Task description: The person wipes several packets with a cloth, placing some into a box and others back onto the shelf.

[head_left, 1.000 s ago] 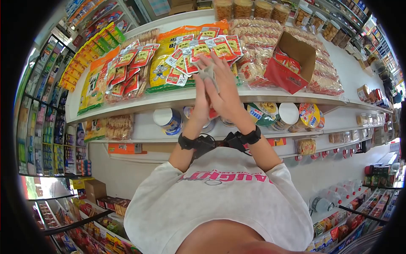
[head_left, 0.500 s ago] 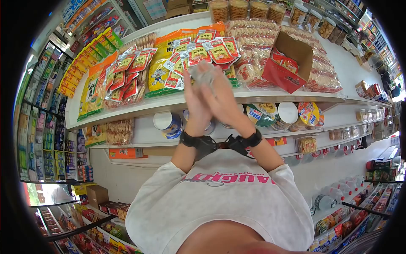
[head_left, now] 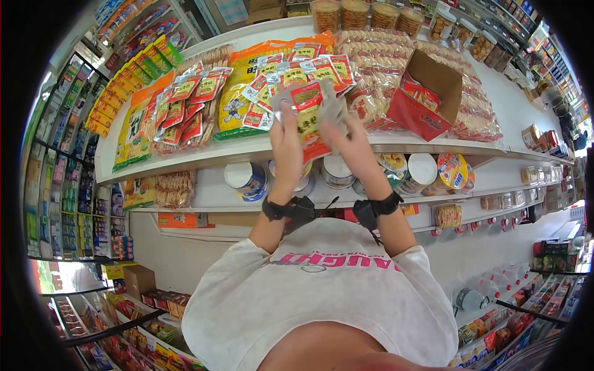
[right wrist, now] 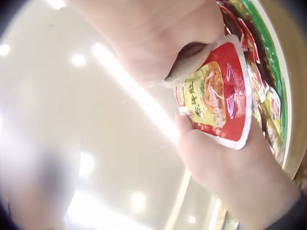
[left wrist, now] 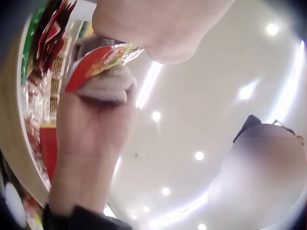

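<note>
My left hand (head_left: 286, 142) pinches a red and yellow snack packet (head_left: 309, 117), printed side up, above the front edge of the shelf. In the right wrist view the thumb of that hand lies along the edge of the packet (right wrist: 230, 91). My right hand (head_left: 355, 141) is just to the right and holds a crumpled grey cloth (head_left: 335, 110), blurred, against the packet's side. The left wrist view shows the pale cloth (left wrist: 108, 86) bunched in the right hand's fingers, under the packet. Behind the hands lies a pile of similar packets (head_left: 325, 71).
Another pile of packets (head_left: 185, 99) lies to the left on bagged snacks. An open red box (head_left: 424, 99) stands at right on bags of round crackers (head_left: 374, 55). Jars (head_left: 325, 15) line the back, and tubs (head_left: 246, 179) fill the shelf below.
The hands were pressed together around the grey cloth; now they have parted, the right moving rightward. The packet's printed face now shows between them.
</note>
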Action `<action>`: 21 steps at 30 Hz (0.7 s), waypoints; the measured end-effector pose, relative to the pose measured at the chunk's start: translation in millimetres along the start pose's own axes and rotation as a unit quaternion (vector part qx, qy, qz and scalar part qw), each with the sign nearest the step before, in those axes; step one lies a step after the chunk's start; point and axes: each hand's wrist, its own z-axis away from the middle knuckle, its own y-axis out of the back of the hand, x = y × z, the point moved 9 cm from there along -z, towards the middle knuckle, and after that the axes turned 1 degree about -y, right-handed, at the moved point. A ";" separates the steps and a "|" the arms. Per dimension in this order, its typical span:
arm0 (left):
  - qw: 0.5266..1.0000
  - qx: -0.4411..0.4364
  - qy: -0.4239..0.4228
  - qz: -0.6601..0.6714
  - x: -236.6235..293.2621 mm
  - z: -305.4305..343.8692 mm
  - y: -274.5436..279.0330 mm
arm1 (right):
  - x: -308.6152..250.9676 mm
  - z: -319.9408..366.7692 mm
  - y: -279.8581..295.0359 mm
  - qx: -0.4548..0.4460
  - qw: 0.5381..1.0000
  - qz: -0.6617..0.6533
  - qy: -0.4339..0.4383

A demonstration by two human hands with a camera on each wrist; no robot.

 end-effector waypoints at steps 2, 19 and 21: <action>0.999 0.016 -0.007 -0.028 14.2 -2.6 1.7 | -20.5 13.3 -21.3 -0.076 0.988 0.113 0.071; 0.974 -0.169 0.050 0.139 6.8 20.9 -38.9 | -49.9 10.6 -41.2 -0.024 0.898 0.338 0.282; 0.974 -0.188 0.037 0.119 4.4 26.3 -44.5 | -53.8 -9.4 -24.7 0.030 0.893 0.348 0.284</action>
